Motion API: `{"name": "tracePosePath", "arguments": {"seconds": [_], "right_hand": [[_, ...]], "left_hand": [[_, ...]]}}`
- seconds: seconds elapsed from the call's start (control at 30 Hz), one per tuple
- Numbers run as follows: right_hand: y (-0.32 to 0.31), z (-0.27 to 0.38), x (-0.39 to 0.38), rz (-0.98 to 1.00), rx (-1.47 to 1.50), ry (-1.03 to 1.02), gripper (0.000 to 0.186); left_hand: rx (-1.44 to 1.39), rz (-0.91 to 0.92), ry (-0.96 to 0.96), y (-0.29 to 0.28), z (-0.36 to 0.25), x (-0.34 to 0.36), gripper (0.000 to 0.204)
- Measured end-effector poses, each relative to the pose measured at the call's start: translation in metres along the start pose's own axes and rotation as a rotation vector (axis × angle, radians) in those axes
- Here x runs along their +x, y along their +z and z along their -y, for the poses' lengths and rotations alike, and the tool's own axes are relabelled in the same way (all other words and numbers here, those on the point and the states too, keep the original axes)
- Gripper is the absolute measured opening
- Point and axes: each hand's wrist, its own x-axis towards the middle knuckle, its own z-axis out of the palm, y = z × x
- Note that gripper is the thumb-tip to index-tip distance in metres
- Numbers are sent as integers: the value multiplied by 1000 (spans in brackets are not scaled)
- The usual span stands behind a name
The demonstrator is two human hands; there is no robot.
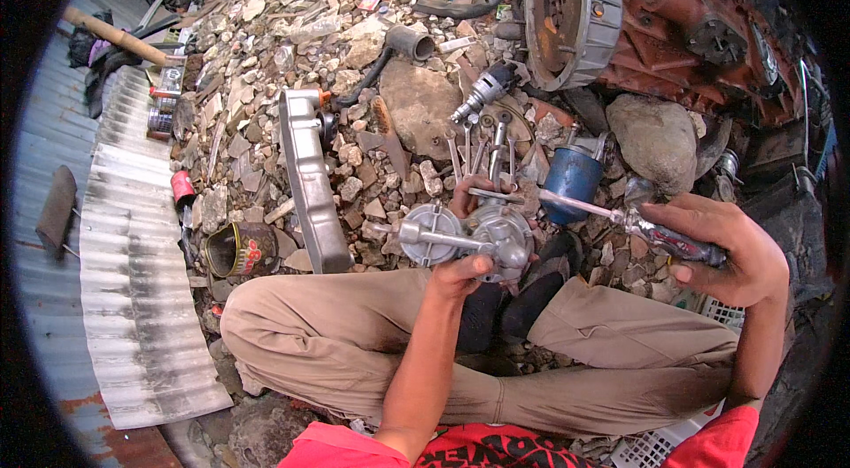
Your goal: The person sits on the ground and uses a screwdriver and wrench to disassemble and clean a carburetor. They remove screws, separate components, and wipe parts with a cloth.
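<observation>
My left hand (467,273) grips a silver cast-metal engine part (431,235) over my lap, thumb on the near side and fingers partly hidden behind. The part has two round housings and a stubby pipe. A screwdriver (677,243) with a dark, shiny handle lies in my closed right hand (739,247). Its thin shaft points left, and the tip is just right of the part's upper edge; whether they touch I cannot tell. Beyond the shaft stands a blue canister filter (571,183). Several wrenches (467,154) lie on the stones past the engine part.
A large engine block (673,16) with a grey bell housing (580,12) fills the far right. A metal cover (310,180) rests on the rubble to the left, near an open tin (232,251). Big stones (660,136) and corrugated sheets (146,291) flank the spot.
</observation>
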Motion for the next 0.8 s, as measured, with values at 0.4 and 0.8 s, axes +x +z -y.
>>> {"name": "tracePosePath", "arguments": {"seconds": [0.4,0.8], "right_hand": [[25,13,7,-334,-6,17,27],[35,26,11,-409,314,338,22]], "left_hand": [[-272,6,48,-1,-10,-3,96],[-99,-1,168,7,-11,-1,93]]}}
